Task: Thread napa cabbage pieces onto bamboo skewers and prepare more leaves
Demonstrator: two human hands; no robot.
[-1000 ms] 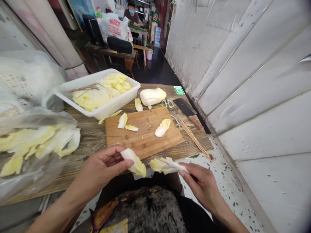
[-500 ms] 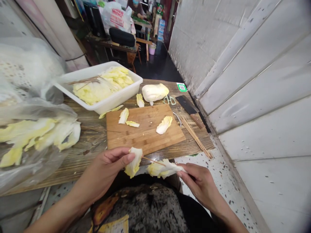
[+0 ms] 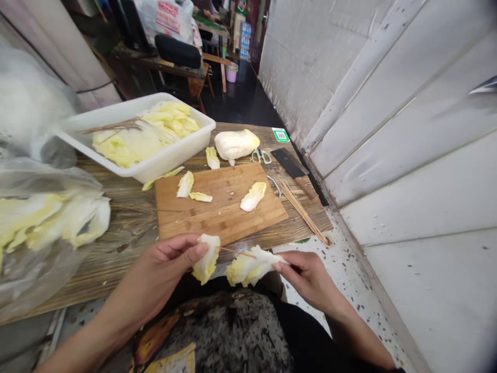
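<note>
My left hand pinches a small cabbage leaf between thumb and fingers. A thin wooden skewer sticks out from that leaf toward the right; its end meets a second cabbage leaf. My right hand is closed on the white stem end of this second leaf. Both hands are just in front of the wooden cutting board, above my lap. On the board lie a cabbage leaf at the right and two smaller pieces at the left. Whether the skewer pierces the right leaf is hard to tell.
Behind the board are a cabbage head, green-handled scissors and a cleaver. Loose skewers lie right of it. A white tub of leaves stands back left, a plastic bag of leaves at left. A wall rises at right.
The view has turned slightly right, so everything sits further left. Both hands keep their leaves, and the skewer's tip lies a little nearer the middle of the right leaf.
</note>
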